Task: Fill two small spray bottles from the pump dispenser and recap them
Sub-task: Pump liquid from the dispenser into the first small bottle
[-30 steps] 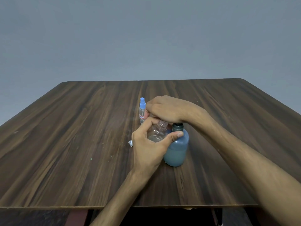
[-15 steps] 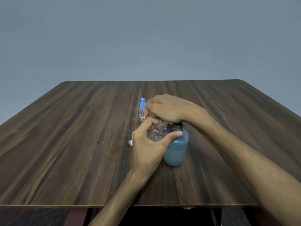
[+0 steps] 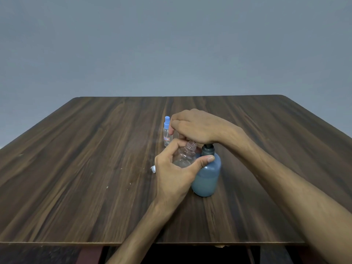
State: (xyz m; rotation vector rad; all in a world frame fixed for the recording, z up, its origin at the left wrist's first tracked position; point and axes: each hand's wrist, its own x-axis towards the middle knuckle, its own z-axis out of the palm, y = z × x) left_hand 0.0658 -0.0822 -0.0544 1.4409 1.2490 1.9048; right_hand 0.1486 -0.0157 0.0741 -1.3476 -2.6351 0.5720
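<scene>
A blue-grey pump dispenser (image 3: pixel 207 178) stands near the middle of the wooden table (image 3: pixel 95 168). My right hand (image 3: pixel 198 126) rests on top of its pump head, covering it. My left hand (image 3: pixel 175 174) grips a clear, uncapped small bottle (image 3: pixel 185 155), tilted with its threaded neck under the hidden nozzle. A second small spray bottle (image 3: pixel 167 133) with a blue cap stands upright just behind, to the left of my right hand's fingertips. A small white cap-like piece (image 3: pixel 153 169) lies on the table left of my left hand, mostly hidden.
The table's front edge (image 3: pixel 57 243) runs close to me. A plain grey wall fills the background.
</scene>
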